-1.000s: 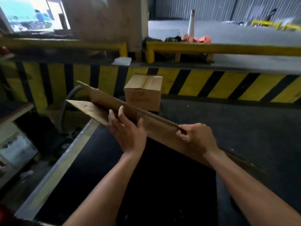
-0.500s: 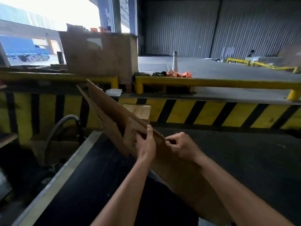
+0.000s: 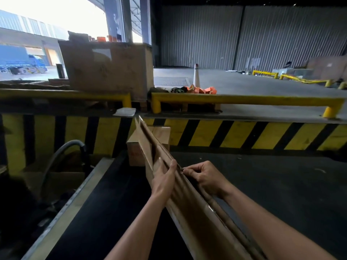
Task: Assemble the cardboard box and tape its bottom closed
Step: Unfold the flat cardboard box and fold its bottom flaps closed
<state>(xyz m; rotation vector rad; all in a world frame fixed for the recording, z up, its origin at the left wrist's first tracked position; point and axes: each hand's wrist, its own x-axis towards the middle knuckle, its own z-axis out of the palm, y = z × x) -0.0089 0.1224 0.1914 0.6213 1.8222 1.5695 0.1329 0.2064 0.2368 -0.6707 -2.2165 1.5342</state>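
Your left hand [image 3: 165, 178] lies flat against the near face of the cardboard box [image 3: 197, 220], fingers straight and close together, gripping nothing. Your right hand [image 3: 205, 180] is curled, its fingertips [image 3: 186, 171] pinching the top edge from the other side.

The box is folded flat. You hold it on edge in the air above the black surface [image 3: 112, 212], so it shows as a long thin wedge running from beside your right forearm up and away toward the striped wall [image 3: 234, 134]. Its skin is matte brown with long straight creases, and at the far tip 2 layers part slightly.

Behind that tip a small made-up brown box [image 3: 161, 134] sits on the black surface, close to the wall's slanted yellow and black bands. A dull metal rim [image 3: 75, 199] edges the surface on the left, and a grey hose [image 3: 62, 152] arches beyond it.

Above the wall runs a round yellow rail [image 3: 244, 99]. Past it are a white cone [image 3: 196, 76], crumpled orange cloth [image 3: 206, 90], a big scuffed cardboard crate [image 3: 109, 68] and a ribbed metal wall [image 3: 272, 34].
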